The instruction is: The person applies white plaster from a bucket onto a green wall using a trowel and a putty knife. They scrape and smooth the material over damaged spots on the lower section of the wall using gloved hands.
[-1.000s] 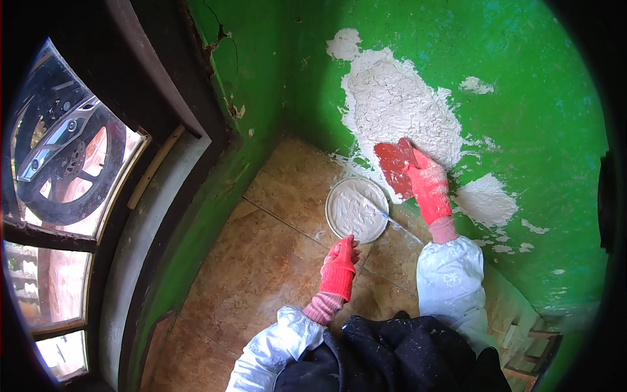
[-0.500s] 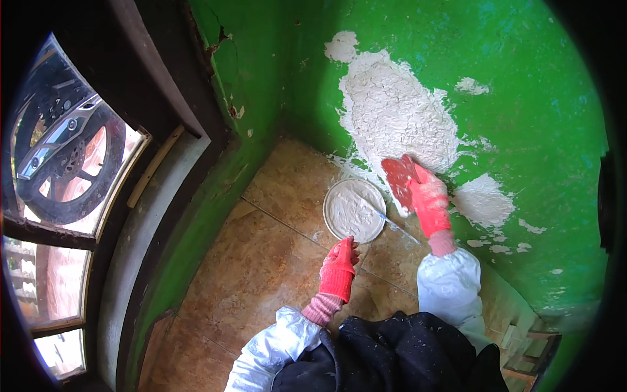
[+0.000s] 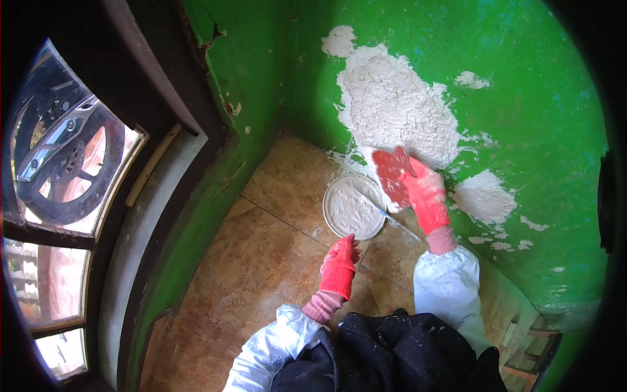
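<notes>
My right hand (image 3: 424, 189), in a red glove, grips a red flat trowel (image 3: 388, 166) against the lower edge of a rough white plaster patch (image 3: 397, 98) on the green wall. Beneath it a round container of white paste (image 3: 346, 202) stands on the floor, a thin stick (image 3: 400, 224) lying across its right side. My left hand (image 3: 339, 258), also gloved in red, is curled at the container's near edge; what its fingers hold, if anything, is hidden.
A dark-framed glass door (image 3: 98, 163) lines the left, with a vehicle's wheel (image 3: 78, 183) showing through it. Tiled floor (image 3: 241, 274) meets the green walls (image 3: 522, 130). A smaller plaster patch (image 3: 486, 196) is right of my hand; slatted wood (image 3: 522, 353) sits at lower right.
The trowel moved slightly down and right, then back up and left, with my right hand still gripping it. My left hand stays curled by the container.
</notes>
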`<move>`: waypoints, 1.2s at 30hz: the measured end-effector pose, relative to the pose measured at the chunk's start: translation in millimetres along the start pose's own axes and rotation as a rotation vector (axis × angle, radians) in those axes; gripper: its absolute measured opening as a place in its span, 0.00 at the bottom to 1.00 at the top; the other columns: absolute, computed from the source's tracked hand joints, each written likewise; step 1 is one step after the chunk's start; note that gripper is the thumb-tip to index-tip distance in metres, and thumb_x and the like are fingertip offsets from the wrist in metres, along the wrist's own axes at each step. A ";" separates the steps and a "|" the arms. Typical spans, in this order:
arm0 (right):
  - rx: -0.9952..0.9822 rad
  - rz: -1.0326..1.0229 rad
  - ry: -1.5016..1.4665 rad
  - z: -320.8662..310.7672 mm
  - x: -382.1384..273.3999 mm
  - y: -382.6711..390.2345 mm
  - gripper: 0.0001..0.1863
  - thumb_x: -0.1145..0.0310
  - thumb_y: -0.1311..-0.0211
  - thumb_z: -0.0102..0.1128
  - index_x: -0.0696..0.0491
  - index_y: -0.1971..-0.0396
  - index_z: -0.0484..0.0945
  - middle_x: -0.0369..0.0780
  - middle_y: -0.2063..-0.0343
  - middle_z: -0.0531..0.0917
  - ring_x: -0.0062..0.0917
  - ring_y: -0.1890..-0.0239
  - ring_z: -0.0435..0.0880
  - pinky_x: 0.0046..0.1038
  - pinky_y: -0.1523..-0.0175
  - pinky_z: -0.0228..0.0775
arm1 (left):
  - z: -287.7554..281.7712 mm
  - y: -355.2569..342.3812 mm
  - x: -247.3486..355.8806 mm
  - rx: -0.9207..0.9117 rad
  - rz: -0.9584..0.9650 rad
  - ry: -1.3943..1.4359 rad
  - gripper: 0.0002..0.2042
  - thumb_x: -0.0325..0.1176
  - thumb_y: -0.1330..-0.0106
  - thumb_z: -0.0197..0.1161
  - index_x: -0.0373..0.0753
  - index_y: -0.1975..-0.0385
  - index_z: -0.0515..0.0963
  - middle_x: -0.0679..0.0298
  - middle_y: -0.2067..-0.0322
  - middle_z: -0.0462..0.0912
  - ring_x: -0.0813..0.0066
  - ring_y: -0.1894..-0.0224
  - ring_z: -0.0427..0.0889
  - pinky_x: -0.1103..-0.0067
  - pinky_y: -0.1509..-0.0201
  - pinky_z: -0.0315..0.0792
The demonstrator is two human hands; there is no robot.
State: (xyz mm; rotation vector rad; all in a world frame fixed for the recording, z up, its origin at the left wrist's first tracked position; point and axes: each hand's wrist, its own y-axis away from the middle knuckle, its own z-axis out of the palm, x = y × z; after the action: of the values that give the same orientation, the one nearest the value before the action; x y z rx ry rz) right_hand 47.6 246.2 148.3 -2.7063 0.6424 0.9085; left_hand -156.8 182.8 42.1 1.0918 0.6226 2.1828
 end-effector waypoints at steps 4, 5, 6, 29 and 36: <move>0.120 -0.075 0.178 2.6 -2.7 -13.6 0.22 0.70 0.46 0.55 0.49 0.49 0.74 0.43 0.64 0.83 0.23 0.65 0.82 0.24 0.62 0.73 | 10.0 3.4 1.5 -0.025 -0.013 -0.010 0.14 0.42 0.38 0.58 0.36 0.63 0.78 0.66 0.70 0.80 0.78 0.72 0.77 0.81 0.66 0.70; 0.122 -0.077 0.178 -0.4 -3.9 -6.1 0.22 0.70 0.46 0.55 0.49 0.49 0.74 0.43 0.64 0.83 0.23 0.65 0.82 0.24 0.62 0.73 | 11.6 3.8 2.5 -0.013 -0.028 -0.012 0.15 0.43 0.38 0.58 0.36 0.63 0.78 0.65 0.70 0.80 0.78 0.72 0.77 0.82 0.66 0.70; 0.092 0.048 0.001 -2.7 -7.2 3.9 0.22 0.72 0.46 0.54 0.50 0.49 0.74 0.42 0.64 0.83 0.21 0.66 0.82 0.23 0.63 0.73 | 6.9 1.9 0.7 -0.006 -0.023 -0.008 0.15 0.43 0.38 0.58 0.36 0.63 0.78 0.65 0.70 0.80 0.78 0.72 0.77 0.82 0.66 0.70; -0.023 -0.292 0.346 12.3 23.9 87.0 0.16 0.71 0.47 0.55 0.54 0.56 0.74 0.47 0.67 0.77 0.43 0.63 0.75 0.40 0.58 0.67 | -9.9 -22.2 -29.7 -0.183 -0.157 -0.365 0.15 0.38 0.37 0.58 0.40 0.53 0.73 0.67 0.68 0.79 0.79 0.73 0.76 0.82 0.69 0.71; -0.020 -0.290 0.263 -41.5 12.8 63.6 0.16 0.69 0.47 0.57 0.56 0.58 0.74 0.47 0.67 0.77 0.42 0.62 0.75 0.39 0.57 0.67 | 38.1 -62.9 -133.8 -0.417 -0.172 -0.515 0.11 0.32 0.36 0.53 0.40 0.55 0.70 0.58 0.57 0.76 0.70 0.59 0.77 0.77 0.58 0.73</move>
State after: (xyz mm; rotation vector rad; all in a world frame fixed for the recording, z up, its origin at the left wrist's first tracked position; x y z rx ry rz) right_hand 48.6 172.0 169.1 -2.8616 0.2712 0.4965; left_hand -42.7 138.5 -49.1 1.2434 0.0253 1.6790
